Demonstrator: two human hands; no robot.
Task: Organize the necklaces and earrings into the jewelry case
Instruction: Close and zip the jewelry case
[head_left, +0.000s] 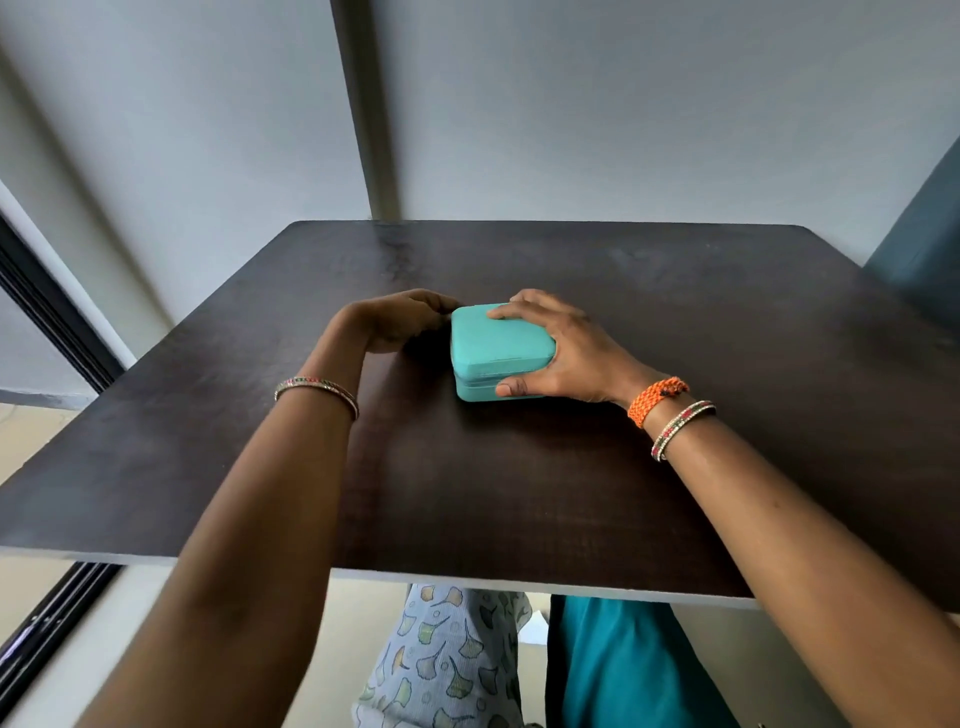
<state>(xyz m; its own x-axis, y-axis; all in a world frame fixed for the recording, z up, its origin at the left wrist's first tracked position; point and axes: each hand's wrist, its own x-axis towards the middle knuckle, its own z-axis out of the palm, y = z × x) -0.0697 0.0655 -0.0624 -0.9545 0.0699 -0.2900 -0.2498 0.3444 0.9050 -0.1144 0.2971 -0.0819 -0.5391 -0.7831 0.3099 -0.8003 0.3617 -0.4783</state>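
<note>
We see the teal jewelry case (496, 353) lying closed at the middle of the dark surface (675, 322). Our right hand (558, 348) clamps its grip over the case's right side, thumb on the front seam. Our left hand (400, 319) curls at the case's left edge, fingertips hidden, perhaps touching it.

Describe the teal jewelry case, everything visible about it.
The jewelry case is a small teal box with rounded corners and a fabric-like cover. It is closed, a seam running round its side, and lies flat on the dark wooden table. The right hand grips it, thumb on the near side; the left hand touches its far left corner.
</note>
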